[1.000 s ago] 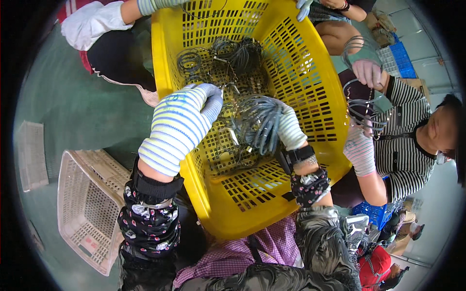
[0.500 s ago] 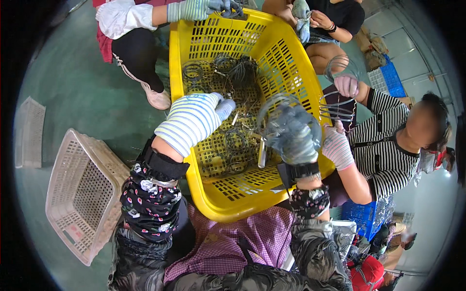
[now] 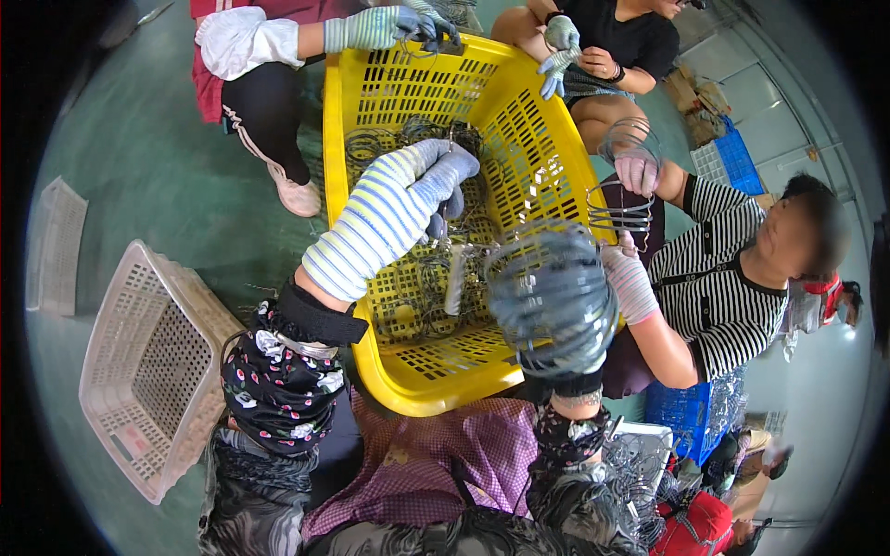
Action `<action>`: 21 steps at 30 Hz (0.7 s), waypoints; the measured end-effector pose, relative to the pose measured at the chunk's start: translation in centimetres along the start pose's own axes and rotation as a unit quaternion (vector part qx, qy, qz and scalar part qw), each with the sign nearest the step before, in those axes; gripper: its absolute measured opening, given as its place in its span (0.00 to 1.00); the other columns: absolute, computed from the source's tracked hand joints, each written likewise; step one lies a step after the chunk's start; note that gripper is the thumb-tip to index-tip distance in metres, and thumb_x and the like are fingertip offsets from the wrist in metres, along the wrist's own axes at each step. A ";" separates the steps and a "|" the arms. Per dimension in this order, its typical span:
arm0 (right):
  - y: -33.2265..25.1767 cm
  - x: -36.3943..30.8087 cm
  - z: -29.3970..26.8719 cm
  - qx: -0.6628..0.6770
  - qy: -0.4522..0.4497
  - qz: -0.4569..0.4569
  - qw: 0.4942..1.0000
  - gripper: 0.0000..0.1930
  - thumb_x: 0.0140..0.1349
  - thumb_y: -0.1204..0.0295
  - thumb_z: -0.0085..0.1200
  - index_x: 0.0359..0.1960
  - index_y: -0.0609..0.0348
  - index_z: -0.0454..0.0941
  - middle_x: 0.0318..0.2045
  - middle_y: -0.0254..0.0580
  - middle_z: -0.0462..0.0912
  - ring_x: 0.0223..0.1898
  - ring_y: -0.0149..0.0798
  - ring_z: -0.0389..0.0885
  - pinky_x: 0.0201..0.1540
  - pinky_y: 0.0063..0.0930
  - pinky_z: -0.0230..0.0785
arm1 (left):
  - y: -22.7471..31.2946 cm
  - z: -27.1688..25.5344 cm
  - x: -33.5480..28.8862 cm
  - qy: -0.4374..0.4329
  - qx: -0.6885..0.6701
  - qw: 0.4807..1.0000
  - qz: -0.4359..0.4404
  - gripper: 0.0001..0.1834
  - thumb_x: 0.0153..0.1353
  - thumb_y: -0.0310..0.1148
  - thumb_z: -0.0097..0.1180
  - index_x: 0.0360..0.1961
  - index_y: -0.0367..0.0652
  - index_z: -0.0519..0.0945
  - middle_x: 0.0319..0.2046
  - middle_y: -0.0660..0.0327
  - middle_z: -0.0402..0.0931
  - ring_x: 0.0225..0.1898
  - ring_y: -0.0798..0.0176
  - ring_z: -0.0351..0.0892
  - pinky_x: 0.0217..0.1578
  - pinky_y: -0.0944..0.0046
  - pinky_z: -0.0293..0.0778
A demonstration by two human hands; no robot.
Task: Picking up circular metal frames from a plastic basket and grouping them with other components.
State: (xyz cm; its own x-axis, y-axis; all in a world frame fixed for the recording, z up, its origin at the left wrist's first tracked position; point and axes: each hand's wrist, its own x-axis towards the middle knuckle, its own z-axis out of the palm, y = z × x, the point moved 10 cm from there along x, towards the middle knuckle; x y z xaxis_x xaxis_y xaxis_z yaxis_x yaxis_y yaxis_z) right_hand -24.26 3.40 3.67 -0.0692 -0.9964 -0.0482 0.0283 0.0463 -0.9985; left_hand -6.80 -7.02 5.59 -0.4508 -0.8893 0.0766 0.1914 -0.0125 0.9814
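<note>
My left hand (image 3: 399, 204), in a striped glove with grey fingers, reaches over the yellow basket (image 3: 431, 398). Its fingers are bent and closed; what they hold, if anything, is hidden. Below them, thin dark wire coils (image 3: 436, 278) lie on the basket's slotted floor. A bundle of grey wire rings (image 3: 552, 296) hangs over the basket's right side, blurred by motion. My right hand (image 3: 565, 347) grips that bundle, mostly covered by the rings. Between my hands is a pale narrow strip (image 3: 455, 280), and small shiny pieces (image 3: 536, 190) dangle above the bundle.
At left, a pale plastic crate (image 3: 162, 371) stands on the green floor. A co-worker in a striped top (image 3: 714, 250) holds wire rings (image 3: 621, 208) beside the basket's right rim. Other people's gloved hands are at the far rim. A blue crate (image 3: 681, 412) sits at lower right.
My left hand has moved right and farther into the basket, its fingers now curled. My right hand has come nearer and turned, so the rings now cover it.
</note>
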 end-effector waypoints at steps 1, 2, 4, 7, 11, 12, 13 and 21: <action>0.0 -0.4 0.3 -0.006 -0.006 0.001 1.000 0.21 0.61 0.71 0.46 0.56 0.65 0.64 0.52 0.45 0.71 0.51 0.36 0.71 0.54 0.28 0.66 | 0.5 -0.1 0.2 0.004 0.024 0.999 0.028 0.20 0.63 0.48 0.46 0.42 0.41 0.75 0.19 0.69 0.71 0.14 0.80 0.67 0.15 0.80 0.61; 0.2 -0.8 0.8 -0.013 -0.010 0.005 1.000 0.22 0.61 0.71 0.46 0.56 0.65 0.63 0.53 0.45 0.71 0.52 0.36 0.71 0.55 0.28 0.65 | 0.3 -0.1 0.2 0.004 0.023 0.999 0.026 0.20 0.63 0.48 0.46 0.42 0.41 0.75 0.19 0.69 0.71 0.14 0.80 0.67 0.15 0.80 0.61; 1.2 -0.8 2.7 0.003 -0.041 0.021 0.999 0.22 0.62 0.71 0.45 0.57 0.66 0.63 0.54 0.44 0.69 0.52 0.35 0.70 0.55 0.27 0.64 | 1.0 0.1 0.0 0.000 0.035 0.997 0.068 0.20 0.64 0.48 0.46 0.42 0.41 0.75 0.20 0.69 0.70 0.14 0.80 0.66 0.16 0.81 0.61; 4.5 -0.6 6.1 0.121 -0.103 0.138 0.978 0.21 0.63 0.70 0.42 0.57 0.67 0.64 0.56 0.41 0.67 0.51 0.31 0.70 0.55 0.24 0.62 | 0.8 1.2 -0.5 -0.038 0.035 0.997 0.063 0.21 0.64 0.49 0.46 0.42 0.41 0.75 0.21 0.69 0.70 0.16 0.80 0.65 0.17 0.81 0.62; 7.4 -1.3 9.9 0.276 -0.088 0.299 0.910 0.21 0.63 0.72 0.42 0.58 0.63 0.64 0.53 0.40 0.70 0.46 0.29 0.72 0.51 0.22 0.65 | 0.7 3.5 -1.0 -0.117 0.011 0.991 0.067 0.20 0.64 0.47 0.47 0.41 0.40 0.75 0.22 0.67 0.71 0.19 0.79 0.68 0.19 0.79 0.65; 8.8 -1.7 10.0 0.282 -0.087 0.336 0.894 0.22 0.63 0.72 0.42 0.60 0.61 0.62 0.51 0.40 0.71 0.45 0.30 0.73 0.51 0.24 0.66 | 0.9 4.2 -1.4 -0.144 0.006 0.987 0.064 0.19 0.64 0.46 0.47 0.41 0.40 0.75 0.22 0.67 0.71 0.21 0.79 0.69 0.19 0.79 0.66; 9.7 -1.7 9.8 0.282 -0.087 0.337 0.894 0.22 0.63 0.72 0.42 0.60 0.61 0.62 0.51 0.40 0.71 0.45 0.30 0.73 0.51 0.24 0.66 | 0.2 5.0 -1.8 -0.185 -0.057 0.981 -0.005 0.17 0.64 0.42 0.48 0.42 0.39 0.76 0.25 0.67 0.73 0.26 0.77 0.72 0.25 0.77 0.69; 6.6 1.0 2.1 0.327 0.070 0.107 0.936 0.15 0.63 0.65 0.44 0.44 0.63 0.73 0.41 0.48 0.78 0.41 0.40 0.77 0.48 0.35 0.72 | -0.2 3.0 -1.4 -0.154 0.097 0.983 0.030 0.20 0.63 0.44 0.48 0.41 0.34 0.77 0.33 0.63 0.78 0.36 0.71 0.73 0.42 0.70 0.69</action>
State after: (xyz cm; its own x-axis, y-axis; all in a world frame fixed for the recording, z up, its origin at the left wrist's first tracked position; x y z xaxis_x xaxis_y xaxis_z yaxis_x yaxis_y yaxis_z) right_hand -22.10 2.51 -2.96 -0.1201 -0.9483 -0.2937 0.6575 0.1457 -0.7392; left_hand -8.82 -4.42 5.79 -0.6922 -0.7046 0.1561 0.0693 0.1504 0.9862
